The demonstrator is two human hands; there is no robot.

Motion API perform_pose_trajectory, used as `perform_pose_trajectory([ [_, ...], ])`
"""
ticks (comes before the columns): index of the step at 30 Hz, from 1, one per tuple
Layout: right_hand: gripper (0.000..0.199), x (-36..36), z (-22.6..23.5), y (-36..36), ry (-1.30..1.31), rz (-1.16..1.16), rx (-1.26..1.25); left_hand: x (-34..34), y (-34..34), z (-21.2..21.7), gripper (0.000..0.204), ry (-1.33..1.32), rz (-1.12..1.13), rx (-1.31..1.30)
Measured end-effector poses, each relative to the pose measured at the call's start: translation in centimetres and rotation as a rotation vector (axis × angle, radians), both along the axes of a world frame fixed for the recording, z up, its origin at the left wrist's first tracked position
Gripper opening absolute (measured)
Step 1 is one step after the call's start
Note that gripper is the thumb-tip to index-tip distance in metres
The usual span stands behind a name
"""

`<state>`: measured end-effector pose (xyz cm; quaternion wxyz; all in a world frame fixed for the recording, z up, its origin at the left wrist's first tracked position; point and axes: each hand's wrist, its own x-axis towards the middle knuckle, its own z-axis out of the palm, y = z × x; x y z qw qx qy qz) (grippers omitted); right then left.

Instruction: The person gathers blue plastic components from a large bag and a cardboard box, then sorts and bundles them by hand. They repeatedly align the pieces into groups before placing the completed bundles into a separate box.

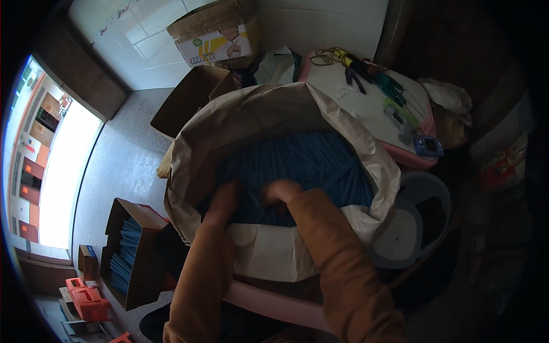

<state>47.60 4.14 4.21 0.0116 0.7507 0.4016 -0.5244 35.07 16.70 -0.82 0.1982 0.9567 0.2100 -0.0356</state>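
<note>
Sack (269, 251) open, blue strips (297, 160) heaped inside it; left hand (225, 197) down in sack's left part, at strips; right hand (281, 192) in sack's middle, also at strips; fingers of both blurred and partly hidden, can't tell if grasping or loose; box (144, 257) with more strips left of sack; tub (426, 182) right of sack; white table (372, 108) behind sack, right side.

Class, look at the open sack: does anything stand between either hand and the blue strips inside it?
Nothing visible does. The left hand and right hand are both inside the sack, at the blue strips. The sack's near rim passes beneath the brown sleeves, blocking neither hand.
</note>
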Motion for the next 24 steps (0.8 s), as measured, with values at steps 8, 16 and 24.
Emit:
perform_pose_trajectory([
  [8, 0.034, -0.2, -2.1, -0.1, 0.01, -0.029, -0.033, 1.7, -1.7, -0.1, 0.023, 0.042, -0.013, 0.127],
  [16, 0.03, 9.5, 1.5, -5.3, -0.151, -0.472, 0.321, 1.6, 0.1, -2.1, 0.024, 0.045, 0.061, 0.207],
  [24, 0.032, 9.6, 2.2, -6.7, -0.423, -0.513, -0.042, 1.4, 0.2, 0.0, 0.035, -0.074, 0.222, 0.063],
])
